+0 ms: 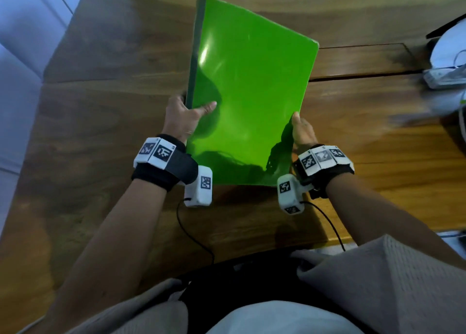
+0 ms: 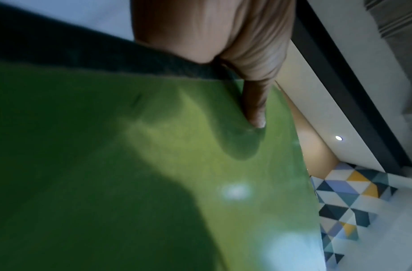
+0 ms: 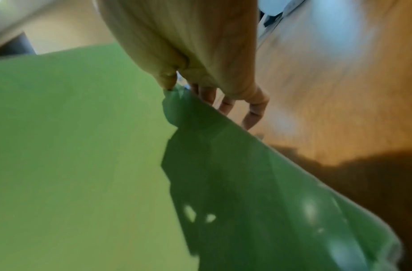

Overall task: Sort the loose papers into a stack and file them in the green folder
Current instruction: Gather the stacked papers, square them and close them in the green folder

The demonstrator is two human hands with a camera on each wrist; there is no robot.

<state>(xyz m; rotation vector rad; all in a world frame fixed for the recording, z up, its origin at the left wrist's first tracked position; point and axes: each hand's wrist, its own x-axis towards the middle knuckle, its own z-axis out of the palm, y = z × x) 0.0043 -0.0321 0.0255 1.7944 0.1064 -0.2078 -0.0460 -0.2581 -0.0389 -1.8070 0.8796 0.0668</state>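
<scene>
Brown wooden table point(image 1: 106, 112): broad plank top, lying beneath both hands and the folder.

Glossy green plastic folder point(image 1: 249, 89): closed, flat rectangle with a dark spine strip; lifted and tilted above the table, long axis running away from the fingers. No loose papers visible; whether any are inside cannot be told.

Left hand point(image 1: 182, 118): at the spine edge, thumb flat on the cover, fingers wrapped behind, clamped on the folder.

Right hand point(image 1: 302, 129): pinching the opposite free edge near its lower end, thumb on top, fingers point(image 3: 253, 113) beneath. Judged: both hands equally near; setting down or opening turns on that free edge.
</scene>
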